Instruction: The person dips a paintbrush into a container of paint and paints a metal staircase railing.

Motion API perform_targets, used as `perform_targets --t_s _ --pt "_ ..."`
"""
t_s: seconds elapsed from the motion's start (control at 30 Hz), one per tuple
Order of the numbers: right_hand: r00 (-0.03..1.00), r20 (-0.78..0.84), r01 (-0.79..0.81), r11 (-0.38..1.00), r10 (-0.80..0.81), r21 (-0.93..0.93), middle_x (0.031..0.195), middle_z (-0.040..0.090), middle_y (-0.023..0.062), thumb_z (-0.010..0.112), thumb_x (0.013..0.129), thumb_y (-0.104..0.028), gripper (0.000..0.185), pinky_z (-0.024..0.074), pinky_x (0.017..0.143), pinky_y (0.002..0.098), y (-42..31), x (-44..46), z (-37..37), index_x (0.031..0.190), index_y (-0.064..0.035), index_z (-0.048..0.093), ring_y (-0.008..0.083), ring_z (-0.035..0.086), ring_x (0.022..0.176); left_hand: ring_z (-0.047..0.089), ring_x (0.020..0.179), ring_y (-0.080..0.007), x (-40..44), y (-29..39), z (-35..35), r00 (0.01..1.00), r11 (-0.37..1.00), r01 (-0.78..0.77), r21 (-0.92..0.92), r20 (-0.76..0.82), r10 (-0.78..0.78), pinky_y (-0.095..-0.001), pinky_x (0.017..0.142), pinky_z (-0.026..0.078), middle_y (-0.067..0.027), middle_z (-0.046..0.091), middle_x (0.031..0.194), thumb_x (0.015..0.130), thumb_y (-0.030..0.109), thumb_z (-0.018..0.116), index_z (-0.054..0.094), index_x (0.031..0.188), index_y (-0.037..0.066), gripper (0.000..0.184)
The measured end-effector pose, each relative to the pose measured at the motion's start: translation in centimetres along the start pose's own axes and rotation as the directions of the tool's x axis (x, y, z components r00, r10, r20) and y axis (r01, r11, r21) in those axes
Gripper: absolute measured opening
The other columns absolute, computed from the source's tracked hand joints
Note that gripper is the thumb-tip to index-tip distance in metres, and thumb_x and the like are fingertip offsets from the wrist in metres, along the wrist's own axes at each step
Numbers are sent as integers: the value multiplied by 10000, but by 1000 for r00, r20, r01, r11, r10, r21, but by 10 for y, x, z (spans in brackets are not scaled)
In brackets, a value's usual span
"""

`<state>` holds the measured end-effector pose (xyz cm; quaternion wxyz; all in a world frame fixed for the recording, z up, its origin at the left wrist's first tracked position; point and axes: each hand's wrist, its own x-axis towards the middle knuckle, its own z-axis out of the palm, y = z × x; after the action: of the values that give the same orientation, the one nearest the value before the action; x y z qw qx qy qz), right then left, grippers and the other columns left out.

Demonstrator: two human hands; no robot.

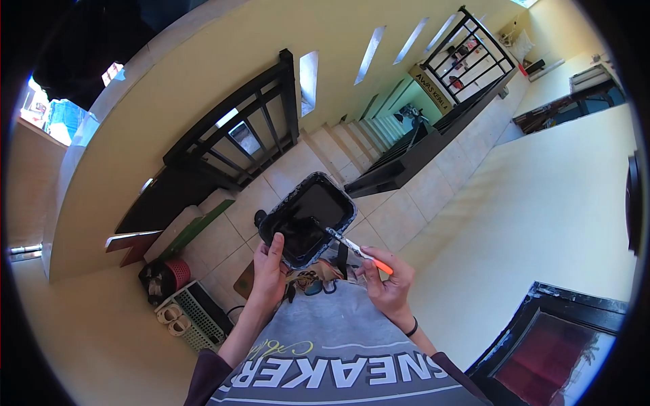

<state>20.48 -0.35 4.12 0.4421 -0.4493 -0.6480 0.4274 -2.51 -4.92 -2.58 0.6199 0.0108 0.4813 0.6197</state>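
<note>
My left hand (271,274) grips the near left edge of a black plastic tray (347,205), its thumb over the rim. The rim is spattered with pale paint, and dark, glossy paint (318,199) covers the bottom. Between the thumb and fingers of my right hand (389,284) is a paintbrush (355,249) with a paint-smeared white handle and an orange end. Its tip reaches over the right side of the tray and seems to touch the dark paint, though the bristles are hard to make out.
A tiled floor (413,213) leads to descending stairs (338,145) beyond the tray. Black railings (244,132) flank the stairwell. At lower left are a green crate (193,314), sandals (174,318) and a red basket (177,273). A dark-framed window (548,352) stands at lower right.
</note>
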Motion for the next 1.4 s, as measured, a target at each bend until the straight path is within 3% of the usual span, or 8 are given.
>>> perform_targets --t_s 0.17,0.37,0.53,0.67,0.93,1.07,1.23,1.4 --pt "996 43 74 997 -73 -25 948 752 165 704 946 -4 185 573 611 265 -2 13 -3 1129 19 706 174 740 680 696 1045 -120 -5 5 17 998 999 -33 -32 -47 32 -275 838 571 -38 701 1210 1006 393 683 567 1300 62 457" --pt "990 46 134 988 -131 -72 931 748 164 704 947 -19 174 569 608 272 -7 24 -8 1118 16 703 192 737 672 681 959 -49 1 5 30 999 999 -40 -28 -28 39 -201 693 516 3 711 1167 1014 393 676 576 1293 79 432" --pt "981 29 196 977 -194 -86 934 746 171 693 951 -13 172 564 601 274 -10 27 -14 1120 15 700 197 740 674 688 997 -66 9 1 27 1000 1000 -21 1 11 21 -216 745 539 -10 709 1175 1020 394 664 582 1290 81 422" --pt "985 -15 169 980 -171 -102 915 744 170 694 953 -19 170 560 597 277 -2 30 -17 1119 17 701 203 739 670 695 1044 -98 15 5 41 999 999 -33 -31 10 34 -253 834 571 -28 703 1197 1020 398 660 579 1289 75 428" --pt "985 -20 168 982 -171 -90 997 725 213 650 1014 -79 183 576 589 298 5 33 -29 1130 62 661 234 751 709 700 1040 -116 24 5 49 999 999 -32 -36 36 33 -274 863 575 -34 700 1212 1016 384 669 575 1298 62 438" --pt "988 -80 128 988 -135 -88 931 742 182 692 968 -49 161 559 610 280 8 47 -28 1114 20 700 205 743 671 702 1033 -116 31 5 60 1000 999 -5 -44 3 5 -282 864 574 -32 703 1190 1010 397 676 582 1273 64 434" --pt "991 -35 122 982 -129 -147 953 738 191 686 980 -63 166 565 605 279 18 57 -29 1120 27 690 205 744 674 692 955 -84 42 11 70 1000 999 31 -16 6 -31 -242 772 543 -12 705 1146 1002 397 692 592 1250 73 420" --pt "991 -116 50 989 -67 -139 949 734 191 678 988 -73 178 570 605 281 19 74 -24 1127 38 681 214 739 673 673 915 -50 77 14 64 997 996 78 43 11 -79 -208 702 509 2 703 1116 1003 384 696 595 1254 73 412"
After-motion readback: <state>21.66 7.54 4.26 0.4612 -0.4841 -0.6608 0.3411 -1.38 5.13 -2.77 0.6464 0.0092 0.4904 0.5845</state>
